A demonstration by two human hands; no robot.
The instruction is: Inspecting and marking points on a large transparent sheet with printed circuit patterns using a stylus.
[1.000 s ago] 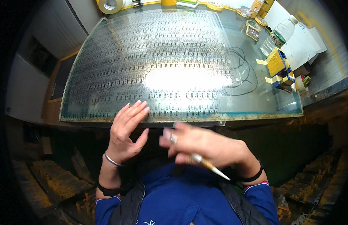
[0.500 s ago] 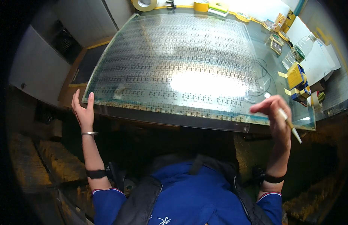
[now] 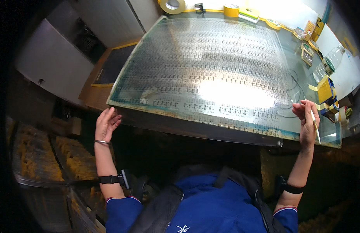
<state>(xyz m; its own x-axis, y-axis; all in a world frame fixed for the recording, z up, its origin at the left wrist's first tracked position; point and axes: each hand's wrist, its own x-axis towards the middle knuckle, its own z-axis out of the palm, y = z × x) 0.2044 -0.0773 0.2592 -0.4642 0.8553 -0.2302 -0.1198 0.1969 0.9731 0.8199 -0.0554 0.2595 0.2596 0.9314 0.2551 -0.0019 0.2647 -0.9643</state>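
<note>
A large clear sheet (image 3: 168, 83) printed with rows of small dark marks lies over a glass-topped table (image 3: 320, 130). Just off the sheet's near left corner is my left hand (image 3: 106, 125), its fingers loosely bent and apart, with nothing seen in them. My right hand (image 3: 307, 123) is at the near right part of the glass, palm turned inward. It holds a slim pen-like tool (image 3: 316, 130), white with a brownish middle and a tapered white end pointing down toward me. What its upper end looks like is partly hidden by the fingers.
Tape rolls (image 3: 231, 11) line the far edge beside a black clip (image 3: 199, 7). On the right are a clear bottle (image 3: 330, 62), a yellow-and-blue tape dispenser (image 3: 326, 91), white papers and a thin cord (image 3: 295, 79). A dark panel (image 3: 114, 66) lies left of the glass.
My left hand has left the sheet's corner and drawn back, its fingers curling. The right hand has turned and settled by the glass, still holding the pen-like tool. The whole view has shifted.
</note>
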